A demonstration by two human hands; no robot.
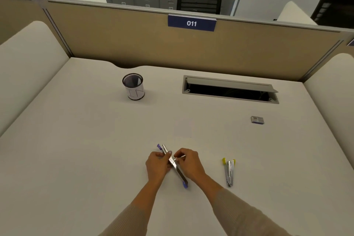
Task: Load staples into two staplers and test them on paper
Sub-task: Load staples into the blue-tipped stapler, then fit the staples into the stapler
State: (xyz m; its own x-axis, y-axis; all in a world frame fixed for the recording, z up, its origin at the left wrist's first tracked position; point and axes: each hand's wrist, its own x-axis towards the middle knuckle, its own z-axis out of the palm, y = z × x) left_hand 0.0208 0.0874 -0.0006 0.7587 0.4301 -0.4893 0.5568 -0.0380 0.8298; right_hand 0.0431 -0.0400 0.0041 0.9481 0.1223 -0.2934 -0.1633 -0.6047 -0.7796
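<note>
A metal stapler with purple ends [177, 170] lies swung open on the white desk [95, 140], near the front middle. My left hand [158, 165] grips its upper part, thumb on the metal rail. My right hand [188, 161] pinches a thin strip of staples [181, 157] right beside the open rail. A second stapler with yellow ends [229, 171] lies partly open to the right, untouched. A small box of staples [257, 120] sits farther back on the right. A white sheet of paper [183, 128] lies just beyond the hands, barely distinct from the desk.
A black mesh pen cup [133, 86] stands at the back left. An open cable hatch [229, 90] is set into the desk at the back right. A beige partition [134, 40] with a sign reading 011 closes the far edge.
</note>
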